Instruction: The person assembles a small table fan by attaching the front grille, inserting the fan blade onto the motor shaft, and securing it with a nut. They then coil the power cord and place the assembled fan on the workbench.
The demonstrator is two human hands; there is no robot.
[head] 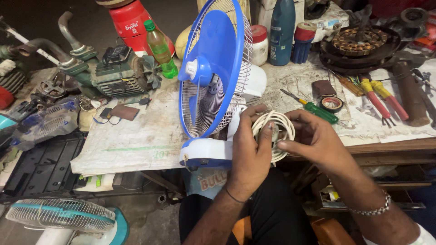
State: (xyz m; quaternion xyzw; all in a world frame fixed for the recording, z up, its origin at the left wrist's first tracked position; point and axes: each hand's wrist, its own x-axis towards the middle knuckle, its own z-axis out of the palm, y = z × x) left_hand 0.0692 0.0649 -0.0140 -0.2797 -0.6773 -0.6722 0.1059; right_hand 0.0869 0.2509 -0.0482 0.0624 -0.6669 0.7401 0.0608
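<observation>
A blue and white table fan (pixel 213 72) stands on the workbench (pixel 141 136) in front of me, its blue base (pixel 204 154) at the bench's front edge. Just right of the base I hold the fan's white cord, wound into a coil (pixel 274 134). My left hand (pixel 250 149) grips the coil from the left with the fingers wrapped around it. My right hand (pixel 313 138) closes on it from the right, thumb and fingers pinching the loops.
A green-handled screwdriver (pixel 318 110), a roll of black tape (pixel 331 104) and yellow-red pliers (pixel 379 97) lie to the right. A green bottle (pixel 161 47), a motor (pixel 118 72) and jars stand behind. Another fan (pixel 63 218) lies on the floor at lower left.
</observation>
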